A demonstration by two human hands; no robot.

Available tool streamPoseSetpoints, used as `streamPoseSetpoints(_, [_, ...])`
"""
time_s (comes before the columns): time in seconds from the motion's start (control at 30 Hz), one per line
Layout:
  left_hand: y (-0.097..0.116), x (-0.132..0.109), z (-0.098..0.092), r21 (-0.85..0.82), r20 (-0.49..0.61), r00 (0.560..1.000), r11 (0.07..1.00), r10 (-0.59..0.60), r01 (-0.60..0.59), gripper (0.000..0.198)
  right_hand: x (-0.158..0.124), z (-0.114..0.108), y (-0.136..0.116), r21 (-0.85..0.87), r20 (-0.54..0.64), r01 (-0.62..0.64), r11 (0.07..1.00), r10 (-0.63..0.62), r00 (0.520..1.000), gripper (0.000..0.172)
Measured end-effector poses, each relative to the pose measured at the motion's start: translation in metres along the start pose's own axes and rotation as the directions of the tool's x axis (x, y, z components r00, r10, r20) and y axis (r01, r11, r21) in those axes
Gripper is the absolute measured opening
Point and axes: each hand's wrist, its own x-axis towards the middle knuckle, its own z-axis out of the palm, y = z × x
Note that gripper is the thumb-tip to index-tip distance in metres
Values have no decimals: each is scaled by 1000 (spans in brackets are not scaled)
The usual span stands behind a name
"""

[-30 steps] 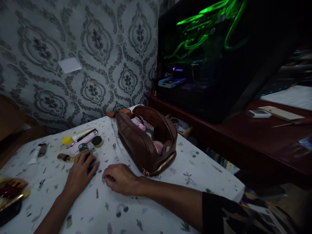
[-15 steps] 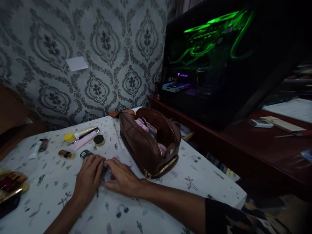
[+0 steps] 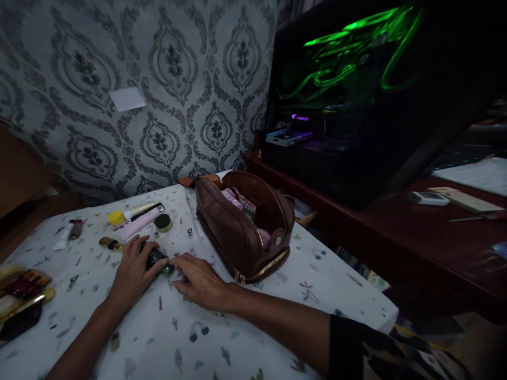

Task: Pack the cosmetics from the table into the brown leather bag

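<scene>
Left hand (image 3: 137, 269) fingers spread over a dark green bottle (image 3: 156, 256) on the table (image 3: 150, 330); closure cannot be confirmed. Right hand (image 3: 198, 279), thumb and forefinger apart, lies at the bottle's 4 o'clock. Bottle handling appears in hand; the next move likely requires secure grip. At 2 o'clock, an open brown bag (image 3: 224, 227) contains pink items (image 3: 232, 198).

Dim grey patt. wall (image 3: 214, 68); dk red desk (image 3: 447, 248) to R

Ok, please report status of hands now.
Left hand on dark green bottle. Right hand near its end, contact unclear. Brown bag open, not blocking bottle.
</scene>
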Motion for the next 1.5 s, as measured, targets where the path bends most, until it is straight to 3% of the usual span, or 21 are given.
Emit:
streamPoseSetpoints(0.23, [6,3,-7,-68,35,995,993,-97,99,50,0,-2,0,36,-47,-38,999,39,998,36])
streamPoseSetpoints(0.33, [9,3,-10,-136,25,980,971,-197,198,54,2,-4,1,118,-107,-57,991,69,992,28])
streamPoseSetpoints(0.43, [11,4,-13,-332,91,932,872,-350,360,59,3,-4,3,237,-138,-73,969,107,985,20])
streamPoseSetpoints(0.53, [12,6,-15,-489,107,913,779,-394,393,62,5,-4,6,351,-130,-102,931,156,979,19])
streamPoseSetpoints(0.77, [22,2,-22,-384,189,968,894,-167,229,51,8,-6,11,448,-90,-159,880,222,971,30])
streamPoseSetpoints(0.87, [28,0,-24,-154,211,977,988,26,7,44,9,-3,16,493,-90,-167,854,240,967,29])
streamPoseSetpoints(0.97, [35,-2,-24,56,256,954,982,160,-179,37,9,1,19,548,-100,-156,822,250,963,25])
streamPoseSetpoints(1.13, [33,-3,-25,-26,257,956,990,144,-142,25,4,-1,15,548,-192,-59,835,194,962,21])
streamPoseSetpoints(1.23, [25,0,-28,-198,327,933,976,149,-87,25,-2,-6,7,357,-298,103,928,9,954,20])
streamPoseSetpoints(1.33, [21,0,-29,-302,375,913,952,159,-41,22,-7,-11,1,198,-330,225,954,-151,932,21])
streamPoseSetpoints(1.4, [22,-2,-25,-282,322,935,958,149,-55,21,-7,-12,-1,196,-329,202,959,-130,935,22])
streamPoseSetpoints(1.5, [27,-9,-16,-135,133,976,978,174,-156,21,-5,-13,-1,303,-279,8,953,81,957,27])
